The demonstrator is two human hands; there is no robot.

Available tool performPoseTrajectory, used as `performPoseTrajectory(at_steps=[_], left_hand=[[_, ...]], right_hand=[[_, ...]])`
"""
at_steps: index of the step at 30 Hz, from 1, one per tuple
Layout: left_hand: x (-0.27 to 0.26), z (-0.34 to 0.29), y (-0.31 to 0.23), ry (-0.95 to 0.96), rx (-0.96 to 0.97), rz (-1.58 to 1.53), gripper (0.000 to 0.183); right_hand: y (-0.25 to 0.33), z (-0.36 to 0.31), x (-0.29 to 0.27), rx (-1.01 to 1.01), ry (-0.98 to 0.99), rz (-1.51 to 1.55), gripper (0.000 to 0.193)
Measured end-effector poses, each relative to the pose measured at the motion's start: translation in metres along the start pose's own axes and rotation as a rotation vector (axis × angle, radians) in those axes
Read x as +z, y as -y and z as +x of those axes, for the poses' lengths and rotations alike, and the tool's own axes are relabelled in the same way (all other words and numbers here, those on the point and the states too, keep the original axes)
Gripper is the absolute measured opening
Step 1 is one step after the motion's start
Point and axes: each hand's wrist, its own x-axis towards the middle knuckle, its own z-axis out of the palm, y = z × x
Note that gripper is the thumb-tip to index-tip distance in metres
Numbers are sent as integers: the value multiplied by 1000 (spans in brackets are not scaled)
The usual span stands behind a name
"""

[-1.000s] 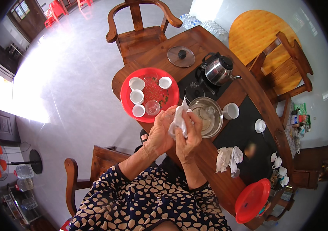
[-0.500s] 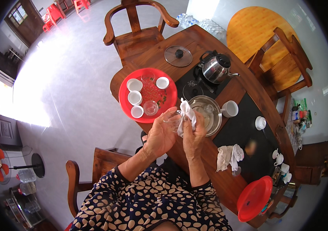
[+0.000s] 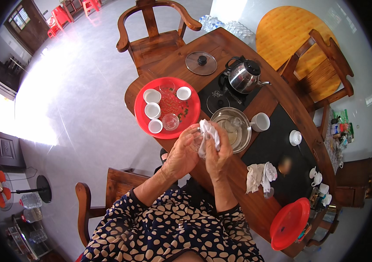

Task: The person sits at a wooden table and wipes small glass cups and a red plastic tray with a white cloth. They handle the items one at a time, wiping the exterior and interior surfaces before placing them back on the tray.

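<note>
My left hand (image 3: 180,155) is closed round a small clear glass cup (image 3: 197,139), over the table's near edge. A white cloth (image 3: 208,136) is bunched in my right hand (image 3: 218,156) and presses against the cup's rim side. Just left of my hands lies a red round tray (image 3: 168,132) bearing several white cups, such as this one (image 3: 152,110), and clear glass cups, one of them near its front (image 3: 170,122). Beyond my right hand stands a steel bowl (image 3: 248,139) of water with clear glassware in it.
A steel kettle (image 3: 244,77) sits on the black hob, with a glass lid (image 3: 201,63) farther left. Right of the bowl is a white mug (image 3: 260,122). Crumpled cloths (image 3: 254,178) and a red basin (image 3: 290,223) occupy the table's right side. A wooden chair (image 3: 155,49) stands beyond.
The cloth has been pushed closer over the glass cup, and my right hand has turned slightly with it. My left hand keeps its hold on the cup.
</note>
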Motion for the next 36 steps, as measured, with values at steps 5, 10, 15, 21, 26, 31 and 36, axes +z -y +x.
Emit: performPoseTrajectory(at_steps=[5,10,15,21,26,31,36], left_hand=[[0,-2,1,7,-27,-21,47],[2,1,-1,-71,-50,-73,42],[-9,-2,-4,-25,-168,-192,52],[0,-3,-1,120,-32,30,62],[5,-5,0,126,53,124,57],[-4,-3,3,-29,26,94,50],[-1,-2,-6,192,101,233,58]], right_hand=[[-3,12,-5,439,84,367,23],[11,-7,3,-81,76,-93,31],[10,-29,4,-366,67,-313,38],[5,-9,-4,-36,-67,-60,26],[5,2,-12,391,99,173,21],[11,-12,-8,67,38,-6,26],[8,-26,-20,267,29,153,22]])
